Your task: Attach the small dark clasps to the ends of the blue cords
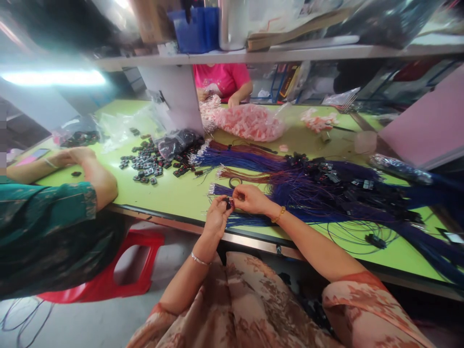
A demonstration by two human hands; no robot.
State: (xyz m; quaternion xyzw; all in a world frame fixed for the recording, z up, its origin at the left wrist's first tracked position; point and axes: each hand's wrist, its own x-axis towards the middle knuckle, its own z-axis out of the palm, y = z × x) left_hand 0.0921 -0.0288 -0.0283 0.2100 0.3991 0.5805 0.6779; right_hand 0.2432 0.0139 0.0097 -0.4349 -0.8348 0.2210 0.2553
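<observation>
Just over the front edge of the green table, my left hand [216, 216] is closed on a small black plastic connector [228, 203]. My right hand [253, 199] meets it from the right, thumb and fingertips pinched at the connector's side. Whatever sits in that pinch, perhaps a thin wire, is too small to make out. Close behind my hands lie bundles of blue wires [239, 162] and brown wires [250, 175] with bare metal terminals at their left ends. A dark ring [235, 182], maybe a roll of tape, rests by my right fingers.
Loose black connectors [147, 162] are heaped left of the wires, beside a bag of dark parts [179, 142]. A co-worker's arm [103, 179] leans on the table at left. Another person in pink [226, 79] sits opposite, behind pink parts [250, 121]. A shelf [282, 55] crosses above.
</observation>
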